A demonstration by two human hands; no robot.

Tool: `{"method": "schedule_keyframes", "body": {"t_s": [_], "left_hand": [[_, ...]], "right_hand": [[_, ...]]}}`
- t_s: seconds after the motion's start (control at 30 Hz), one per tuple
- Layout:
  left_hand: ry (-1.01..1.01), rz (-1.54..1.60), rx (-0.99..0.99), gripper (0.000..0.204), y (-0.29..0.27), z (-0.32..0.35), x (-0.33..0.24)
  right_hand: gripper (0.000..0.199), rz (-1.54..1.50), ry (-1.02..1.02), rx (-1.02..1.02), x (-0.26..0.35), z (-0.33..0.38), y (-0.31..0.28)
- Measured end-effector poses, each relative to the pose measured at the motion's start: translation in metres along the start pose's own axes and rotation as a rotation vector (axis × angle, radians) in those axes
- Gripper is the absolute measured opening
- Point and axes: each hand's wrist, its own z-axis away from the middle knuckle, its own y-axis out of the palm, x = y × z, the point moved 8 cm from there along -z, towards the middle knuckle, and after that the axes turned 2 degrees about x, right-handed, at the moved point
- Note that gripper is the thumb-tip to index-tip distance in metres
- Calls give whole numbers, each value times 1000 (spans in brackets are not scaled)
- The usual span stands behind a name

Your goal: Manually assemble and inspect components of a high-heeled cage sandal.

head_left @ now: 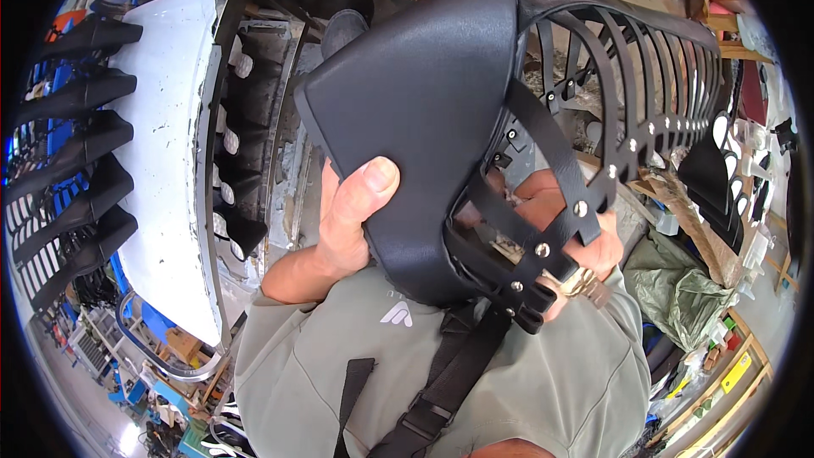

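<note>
Here both hands, left (pixel 343 220) and right (pixel 593 250), clamp the black leather muzzle (pixel 441 119), whose loose straps (pixel 509 263) could snag and twist.

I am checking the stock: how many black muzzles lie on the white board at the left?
5, stacked down its left edge. More may be hidden.

**Both hands raised and gripping**

Your left hand (pixel 348 220) is at the frame's centre, thumb pressed flat, fingers curled closed. Your right hand (pixel 585 246), right of centre, is mostly hidden, and its fingers also seem closed in a grip.
</note>
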Motion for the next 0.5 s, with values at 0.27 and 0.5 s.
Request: {"method": "schedule_keyframes", "body": {"t_s": [0.27,0.5], "left_hand": [[-16,-83,2,66,-14,-4,5],[0,435,19,64,-11,-42,-26]], "right_hand": [[24,867,-658,251,53,6,39],[25,546,-771,-123,74,-45,-28]]}}
